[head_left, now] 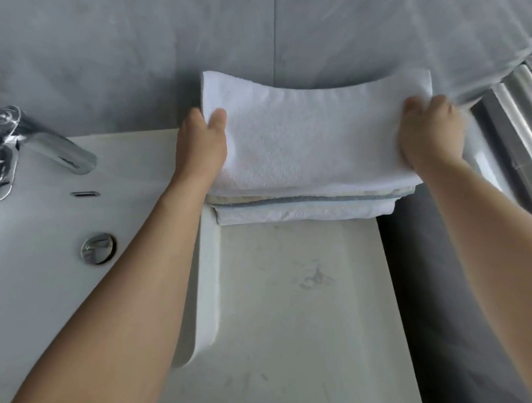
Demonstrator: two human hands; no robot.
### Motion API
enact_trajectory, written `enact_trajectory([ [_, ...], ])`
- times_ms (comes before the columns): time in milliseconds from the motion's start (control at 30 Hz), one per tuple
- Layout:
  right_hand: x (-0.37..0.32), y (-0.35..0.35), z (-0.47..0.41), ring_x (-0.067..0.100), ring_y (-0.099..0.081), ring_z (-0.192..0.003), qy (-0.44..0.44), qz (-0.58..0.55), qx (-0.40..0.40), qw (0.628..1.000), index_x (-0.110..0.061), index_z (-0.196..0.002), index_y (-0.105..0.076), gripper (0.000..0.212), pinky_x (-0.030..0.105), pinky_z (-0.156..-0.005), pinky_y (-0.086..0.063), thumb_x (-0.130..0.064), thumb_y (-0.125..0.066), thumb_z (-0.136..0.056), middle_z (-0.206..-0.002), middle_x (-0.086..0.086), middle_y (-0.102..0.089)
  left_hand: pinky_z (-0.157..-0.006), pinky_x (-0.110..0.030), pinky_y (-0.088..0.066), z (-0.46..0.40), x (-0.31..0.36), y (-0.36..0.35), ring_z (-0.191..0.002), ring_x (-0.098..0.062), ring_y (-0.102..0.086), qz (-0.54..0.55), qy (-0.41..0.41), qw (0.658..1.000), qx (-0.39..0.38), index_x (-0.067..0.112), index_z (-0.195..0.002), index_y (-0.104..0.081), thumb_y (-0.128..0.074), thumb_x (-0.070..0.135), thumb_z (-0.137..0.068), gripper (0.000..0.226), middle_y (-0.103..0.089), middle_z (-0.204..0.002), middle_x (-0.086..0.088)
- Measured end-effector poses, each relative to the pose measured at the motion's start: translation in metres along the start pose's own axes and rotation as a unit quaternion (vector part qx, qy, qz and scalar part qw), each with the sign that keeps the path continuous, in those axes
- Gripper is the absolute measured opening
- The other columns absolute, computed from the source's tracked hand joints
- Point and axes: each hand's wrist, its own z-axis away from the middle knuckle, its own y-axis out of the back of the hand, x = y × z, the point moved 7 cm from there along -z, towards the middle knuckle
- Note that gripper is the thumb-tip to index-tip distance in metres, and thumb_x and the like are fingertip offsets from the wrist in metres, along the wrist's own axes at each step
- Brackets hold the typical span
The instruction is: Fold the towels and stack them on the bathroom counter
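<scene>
- Fingers of the left hand (205, 143) and the right hand (429, 133) curl under the ends of the folded white towel (310, 138), thumbs on top, pinching it from both sides.
- Step in hand, as I judge it: setting this towel on the stack (304, 207) at the back of the surface (293, 306), beside the sink (47, 241).
- Next move calls for lowering it square with the edges below, then letting go.
- Count: one held towel; at least two folded ones beneath; two hands; one faucet (27, 141).
</scene>
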Motion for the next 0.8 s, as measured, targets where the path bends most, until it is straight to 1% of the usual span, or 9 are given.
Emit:
enact_trajectory([
  [100, 0.012, -0.017, -0.005, 0.043, -0.052, -0.115, -0.011, 0.036, -0.019, 0.999, 0.0, -0.116, -0.049, 0.044, 0.045, -0.089, -0.039, -0.037, -0.032, -0.099, -0.125, 0.025, -0.056, -0.081, -0.033, -0.035, -0.003, -0.004, -0.01, -0.114, -0.031, -0.054, -0.069, -0.007, 0.997, 0.03, 0.003, -0.122, -0.052, -0.038, 0.045, -0.106, 0.047, -0.058, -0.126, -0.013],
  [233, 0.021, -0.03, -0.001, 0.045, -0.052, -0.113, -0.009, 0.066, 0.0, 0.998, -0.002, -0.116, -0.043, 0.038, 0.043, -0.083, -0.036, -0.034, -0.03, -0.099, -0.124, 0.025, -0.055, -0.072, -0.035, -0.029, 0.001, 0.001, -0.019, -0.106, -0.039, -0.057, -0.151, -0.02, 0.985, 0.075, 0.006, -0.115, -0.049, -0.035, 0.047, -0.106, 0.044, -0.064, -0.116, -0.017],
  [333, 0.012, -0.029, 0.004, 0.041, -0.036, -0.13, 0.042, 0.089, 0.059, 0.993, -0.005, -0.144, -0.029, 0.054, 0.048, -0.108, -0.027, -0.028, -0.036, -0.095, -0.144, 0.02, -0.036, -0.07, -0.042, -0.036, 0.006, 0.012, -0.023, -0.108, -0.042, -0.058, -0.195, -0.036, 0.975, 0.097, 0.006, -0.122, -0.043, -0.038, 0.042, -0.105, 0.04, -0.063, -0.119, -0.017],
  [400, -0.007, -0.024, 0.013, 0.037, -0.021, -0.142, 0.117, 0.09, 0.077, 0.986, -0.013, -0.154, -0.014, 0.068, 0.048, -0.116, -0.012, -0.03, -0.04, -0.093, -0.157, 0.016, -0.019, -0.089, -0.048, -0.044, 0.012, 0.024, -0.019, -0.122, -0.038, -0.052, -0.261, -0.076, 0.954, 0.13, 0.009, -0.14, -0.039, -0.044, 0.029, -0.102, 0.043, -0.051, -0.137, -0.014],
  [467, -0.03, -0.034, 0.028, 0.034, -0.017, -0.146, 0.239, 0.095, 0.031, 0.966, -0.015, -0.154, -0.019, 0.065, 0.048, -0.117, -0.007, -0.036, -0.039, -0.096, -0.161, 0.013, -0.016, -0.118, -0.048, -0.029, 0.024, 0.044, -0.019, -0.141, -0.037, -0.036, -0.322, -0.168, 0.917, 0.163, 0.01, -0.15, -0.034, -0.046, 0.013, -0.096, 0.055, -0.035, -0.155, -0.016],
  [500, -0.037, -0.044, 0.037, 0.031, -0.017, -0.147, 0.287, 0.094, -0.011, 0.953, -0.015, -0.153, -0.025, 0.061, 0.047, -0.118, -0.007, -0.039, -0.037, -0.099, -0.161, 0.011, -0.018, -0.123, -0.05, -0.014, 0.031, 0.055, -0.025, -0.147, -0.039, -0.027, -0.321, -0.235, 0.905, 0.148, 0.009, -0.151, -0.035, -0.045, 0.012, -0.095, 0.056, -0.029, -0.159, -0.017],
  [567, -0.04, -0.061, 0.047, 0.025, -0.013, -0.149, 0.315, 0.097, -0.09, 0.94, -0.018, -0.152, -0.029, 0.057, 0.045, -0.12, -0.005, -0.045, -0.031, -0.102, -0.162, 0.006, -0.019, -0.123, -0.052, -0.001, 0.041, 0.064, -0.048, -0.153, -0.038, -0.015, -0.317, -0.323, 0.89, 0.044, 0.008, -0.151, -0.037, -0.037, 0.027, -0.101, 0.054, -0.022, -0.164, -0.016],
  [667, -0.035, -0.066, 0.039, 0.021, -0.01, -0.15, 0.308, 0.108, -0.114, 0.938, -0.023, -0.153, -0.027, 0.058, 0.043, -0.121, -0.003, -0.05, -0.026, -0.102, -0.162, 0.002, -0.018, -0.124, -0.045, 0.009, 0.036, 0.037, -0.07, -0.155, -0.024, 0.005, -0.376, -0.259, 0.885, -0.092, 0.017, -0.16, -0.017, -0.016, 0.051, -0.105, 0.065, -0.002, -0.169, -0.005],
  [800, -0.033, -0.064, 0.032, 0.02, -0.01, -0.15, 0.311, 0.128, -0.129, 0.933, -0.025, -0.153, -0.027, 0.058, 0.041, -0.121, -0.002, -0.051, -0.026, -0.102, -0.163, 0.002, -0.016, -0.123, -0.043, 0.015, 0.03, 0.025, -0.072, -0.154, -0.018, 0.013, -0.405, -0.249, 0.875, -0.095, 0.023, -0.161, -0.004, -0.012, 0.056, -0.103, 0.067, 0.007, -0.169, 0.0],
])
